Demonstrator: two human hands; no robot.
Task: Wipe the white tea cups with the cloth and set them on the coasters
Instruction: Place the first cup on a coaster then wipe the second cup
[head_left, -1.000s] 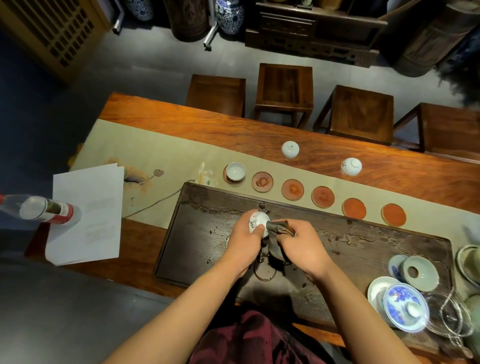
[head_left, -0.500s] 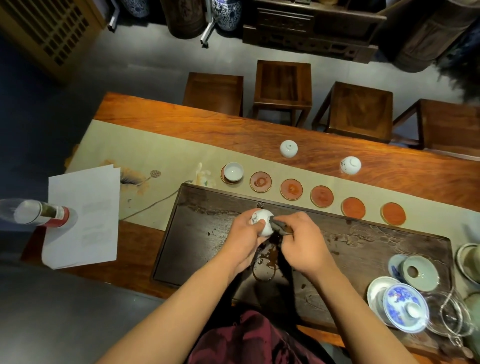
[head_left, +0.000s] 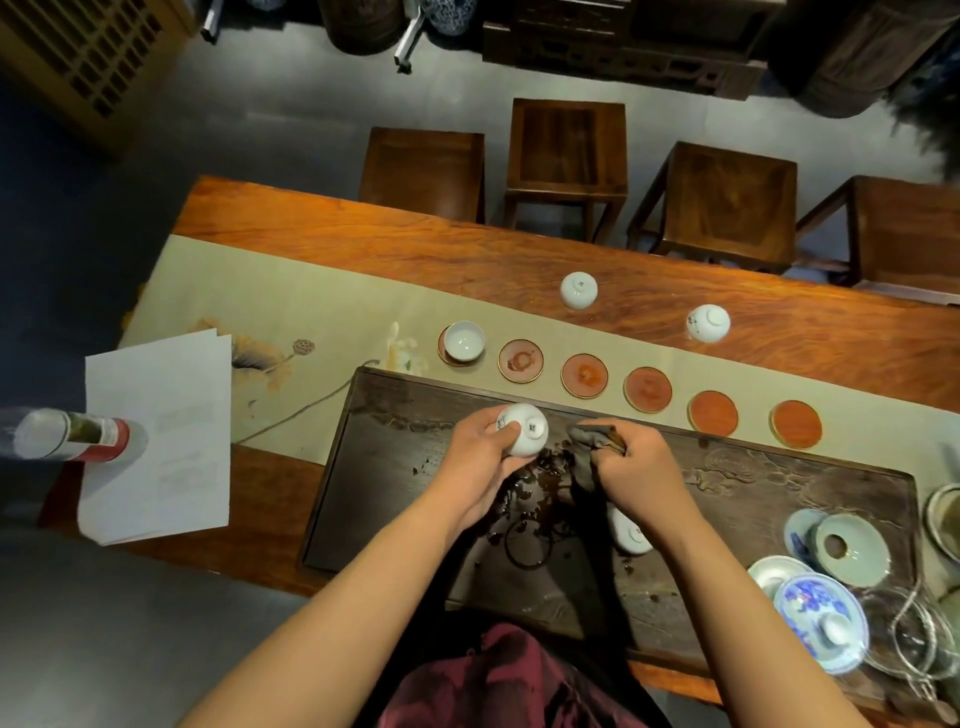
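Note:
My left hand (head_left: 480, 460) grips a white tea cup (head_left: 524, 430) with its foot turned up, above the dark wooden tea tray (head_left: 395, 467). My right hand (head_left: 636, 470) clutches a bunched grey-brown cloth (head_left: 597, 439) just right of the cup, a small gap between them. Another white cup (head_left: 628, 535) lies upside down on the tray under my right wrist. One cup (head_left: 464, 340) stands upright on the leftmost coaster. Several red-brown coasters (head_left: 584, 375) lie bare in a row to its right. Two more cups (head_left: 578, 290) (head_left: 707, 322) rest upside down on the table beyond.
Blue-and-white lidded bowls (head_left: 821, 618), a pale green lid (head_left: 849, 548) and glassware (head_left: 919, 639) crowd the tray's right end. White papers (head_left: 156, 436) and a lying bottle (head_left: 67, 434) sit at the left. Wooden stools (head_left: 566, 156) stand behind the table. Wet tea leaves spot the tray.
The cloth has come away from the cup: my right hand drew it off to the right while my left hand turned the cup foot-up. The camera view dipped slightly.

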